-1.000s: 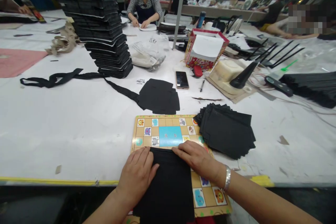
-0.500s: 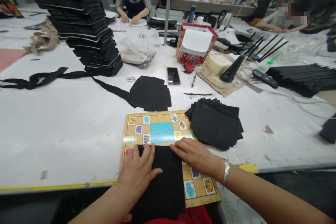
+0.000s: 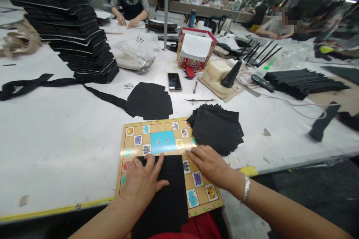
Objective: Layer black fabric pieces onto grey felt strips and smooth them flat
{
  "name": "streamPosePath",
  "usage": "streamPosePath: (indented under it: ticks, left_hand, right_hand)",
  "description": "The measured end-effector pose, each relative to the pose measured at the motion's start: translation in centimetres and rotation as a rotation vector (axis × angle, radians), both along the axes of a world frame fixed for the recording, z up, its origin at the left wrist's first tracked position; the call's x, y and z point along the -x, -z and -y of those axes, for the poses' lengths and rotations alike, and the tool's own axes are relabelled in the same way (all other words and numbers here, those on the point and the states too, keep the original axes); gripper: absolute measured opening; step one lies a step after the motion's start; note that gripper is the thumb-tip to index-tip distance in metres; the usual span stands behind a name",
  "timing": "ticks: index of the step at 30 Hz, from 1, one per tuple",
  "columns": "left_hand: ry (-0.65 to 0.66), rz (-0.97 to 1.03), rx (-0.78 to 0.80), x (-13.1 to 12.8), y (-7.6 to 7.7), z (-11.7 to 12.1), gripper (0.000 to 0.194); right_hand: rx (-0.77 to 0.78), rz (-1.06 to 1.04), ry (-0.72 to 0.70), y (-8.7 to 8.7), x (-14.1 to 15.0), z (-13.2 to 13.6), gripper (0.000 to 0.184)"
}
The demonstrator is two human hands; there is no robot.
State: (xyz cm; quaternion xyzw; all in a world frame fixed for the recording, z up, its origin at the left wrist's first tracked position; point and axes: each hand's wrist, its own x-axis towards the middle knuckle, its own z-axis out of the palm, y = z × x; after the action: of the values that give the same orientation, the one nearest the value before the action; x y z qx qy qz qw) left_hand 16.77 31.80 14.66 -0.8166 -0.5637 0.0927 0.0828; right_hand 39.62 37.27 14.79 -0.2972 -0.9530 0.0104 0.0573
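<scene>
A black fabric piece (image 3: pixel 168 198) lies over the near part of a printed game board (image 3: pixel 165 122) with animal pictures. My left hand (image 3: pixel 144 177) rests on its left side, thumb and fingers spread, the fingertips at its far edge. My right hand (image 3: pixel 209 162) is off the fabric, just right of its far corner, over the board; its fingers are stretched out and nothing shows in them. Close beyond it sits a pile of black pieces (image 3: pixel 217 129), overlapping the board's far right corner. Another few black pieces (image 3: pixel 148 99) lie beyond the board.
A tall stack of black pieces (image 3: pixel 81 33) stands at the left, with a black strip (image 3: pixel 106 95) near it. Farther back are a phone (image 3: pixel 174 82), a red box (image 3: pixel 196 48), a pen (image 3: pixel 195 87) and black folded material (image 3: pixel 300 80). A co-worker (image 3: pixel 130 3) works across the table.
My right hand has come away from the fabric's far right edge and moved slightly right. The left hand stays on the fabric. The whole view has shifted a little.
</scene>
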Motion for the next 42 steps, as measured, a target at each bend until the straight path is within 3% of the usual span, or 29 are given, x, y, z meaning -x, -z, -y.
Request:
streamPosePath:
  ticks: [5,9,13,18,21,26,36,42]
  left_hand:
    - [-0.031,0.079,-0.013,0.8,0.3,0.6,0.066]
    - [-0.092,0.138,-0.096,4.5,0.9,1.5,0.059]
    - [-0.095,0.279,-0.223,6.8,1.1,1.9,0.048]
    - [-0.047,0.455,0.049,5.3,0.2,0.9,0.026]
    - [-0.044,0.435,0.095,4.8,-0.5,0.4,0.017]
    - [-0.073,0.412,0.159,5.0,-1.4,-0.1,0.011]
    - [-0.113,0.348,0.276,4.1,-2.3,-1.8,0.017]
    - [-0.066,0.344,0.338,4.1,-2.8,-2.4,0.018]
  right_hand:
    - [0.042,-0.017,0.021,0.8,5.1,1.4,0.037]
    - [0.023,0.051,0.091,0.9,3.7,2.1,0.035]
    - [0.042,-0.034,0.189,-0.2,2.9,2.6,0.027]
    - [0.29,0.002,0.294,-2.1,7.4,3.0,0.012]
    - [0.361,0.058,0.326,-2.6,8.8,2.6,0.009]
    - [0.369,0.054,0.305,-2.7,8.5,2.4,0.005]
    - [0.371,0.034,0.322,-2.6,8.5,2.4,0.021]
    - [0.356,0.028,0.335,-2.6,8.5,2.4,0.016]
